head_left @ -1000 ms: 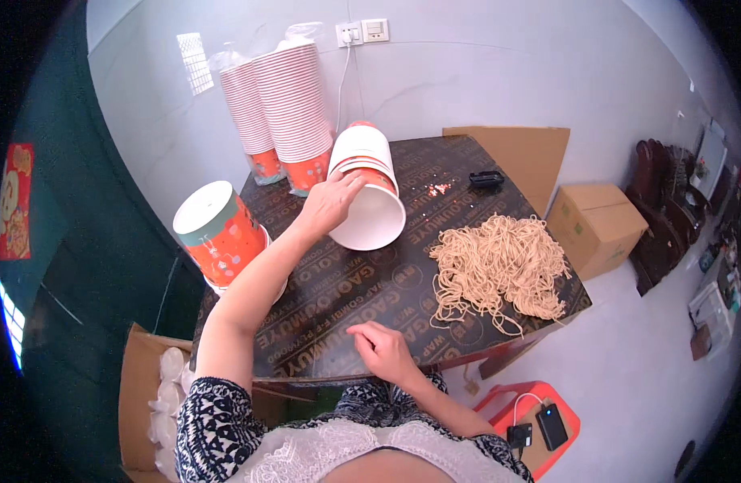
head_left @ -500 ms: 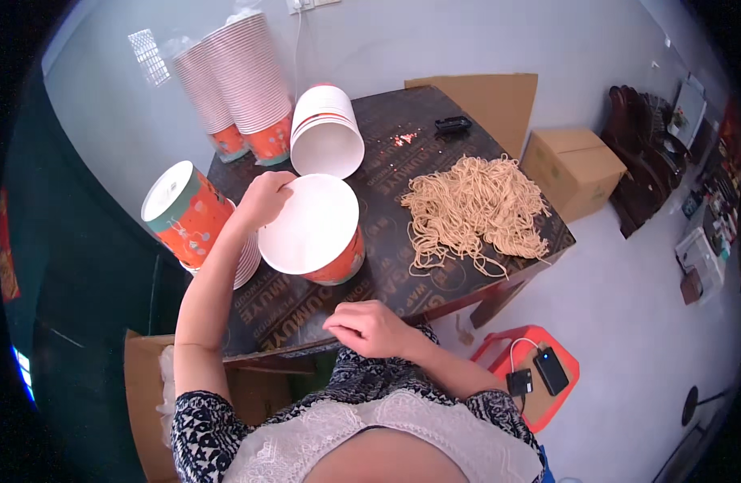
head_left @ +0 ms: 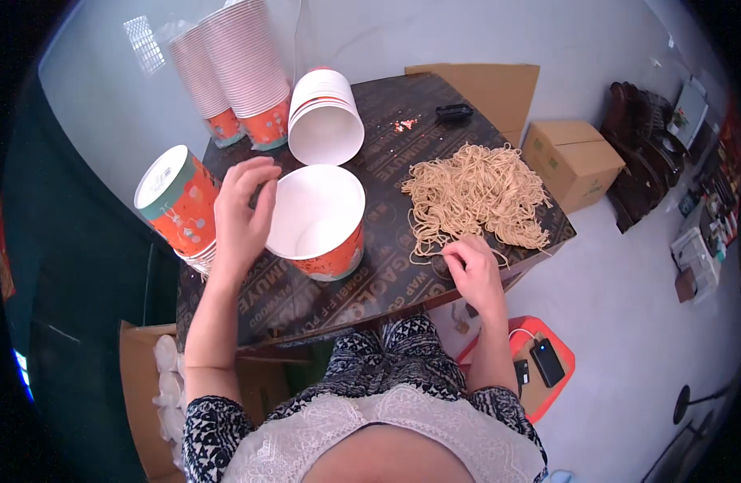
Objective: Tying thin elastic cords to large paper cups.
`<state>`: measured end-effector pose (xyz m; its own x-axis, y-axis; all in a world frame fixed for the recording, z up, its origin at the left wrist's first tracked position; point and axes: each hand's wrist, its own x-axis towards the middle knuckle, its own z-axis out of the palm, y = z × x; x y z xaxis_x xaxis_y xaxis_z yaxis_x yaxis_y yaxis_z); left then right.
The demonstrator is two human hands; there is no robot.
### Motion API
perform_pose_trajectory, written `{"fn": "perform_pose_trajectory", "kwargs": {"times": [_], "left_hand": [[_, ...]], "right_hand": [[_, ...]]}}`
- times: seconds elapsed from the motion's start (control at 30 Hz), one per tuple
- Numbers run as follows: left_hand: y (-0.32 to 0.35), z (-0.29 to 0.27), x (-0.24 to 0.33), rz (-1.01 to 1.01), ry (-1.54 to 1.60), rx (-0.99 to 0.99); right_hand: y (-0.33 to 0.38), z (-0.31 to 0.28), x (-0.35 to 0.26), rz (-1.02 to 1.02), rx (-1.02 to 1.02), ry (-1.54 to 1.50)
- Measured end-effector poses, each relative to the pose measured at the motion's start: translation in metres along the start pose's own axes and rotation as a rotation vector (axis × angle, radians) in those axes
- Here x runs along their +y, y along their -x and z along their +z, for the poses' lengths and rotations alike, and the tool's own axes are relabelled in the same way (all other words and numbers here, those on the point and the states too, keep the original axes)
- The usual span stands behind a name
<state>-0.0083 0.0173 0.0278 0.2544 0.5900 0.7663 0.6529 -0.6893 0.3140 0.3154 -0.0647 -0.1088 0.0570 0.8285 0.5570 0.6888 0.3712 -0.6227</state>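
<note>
A large paper bucket [head_left: 318,211], white inside and orange and teal outside, stands upright on the dark printed table [head_left: 387,278], its mouth tilted toward me in view. My left hand [head_left: 246,213] hovers at its left rim with fingers apart, holding nothing. On the right lies a loose heap of beige cords [head_left: 479,193]. My right hand [head_left: 475,278] is at the heap's near edge, thumb and fingers closed together over stray strands; whether a strand is between them is hidden. Left of my left hand, a stack of upturned orange buckets [head_left: 181,201] leans at the table edge.
Tall stacks of nested buckets [head_left: 246,64] and a stack lying on its side [head_left: 326,121] occupy the back left. A black object [head_left: 453,112] and red-white crumbs [head_left: 404,125] lie farther back. Cardboard box [head_left: 576,165] and red stool [head_left: 560,378] with a power bank stand right.
My left hand has let go of the bucket's rim and spread its fingers. My right hand has moved right, from the table's front edge to the cord heap.
</note>
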Motion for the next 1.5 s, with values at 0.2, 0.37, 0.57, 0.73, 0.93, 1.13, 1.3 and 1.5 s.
{"fn": "perform_pose_trajectory", "kwargs": {"times": [0.2, 0.37, 0.57, 0.73, 0.93, 1.13, 1.3, 1.5], "left_hand": [[0.047, 0.002, 0.052, 0.135, 0.153, -0.042], [0.081, 0.015, 0.07, 0.109, 0.253, -0.173], [0.109, 0.055, 0.067, -0.076, 0.381, -0.347], [0.122, 0.085, 0.065, -0.291, 0.554, -0.329], [0.131, 0.099, 0.061, -0.385, 0.589, -0.31], [0.136, 0.098, 0.062, -0.393, 0.578, -0.15], [0.138, 0.071, 0.068, -0.438, 0.669, -0.187], [0.139, 0.003, 0.054, -0.438, 0.964, -0.117]], "right_hand": [[0.004, 0.027, -0.004, -0.098, -0.035, 0.156], [0.002, 0.034, -0.011, -0.125, -0.07, 0.184], [0.005, 0.036, -0.06, -0.294, -0.124, -0.218], [0.005, 0.047, -0.061, -0.241, -0.134, -0.344], [0.007, 0.05, -0.054, -0.155, -0.184, -0.462], [-0.007, 0.046, -0.055, -0.402, -0.24, -0.182], [-0.022, 0.056, -0.024, -0.551, -0.248, 0.017], [-0.054, 0.027, 0.025, -0.385, -0.138, 0.311]]}}
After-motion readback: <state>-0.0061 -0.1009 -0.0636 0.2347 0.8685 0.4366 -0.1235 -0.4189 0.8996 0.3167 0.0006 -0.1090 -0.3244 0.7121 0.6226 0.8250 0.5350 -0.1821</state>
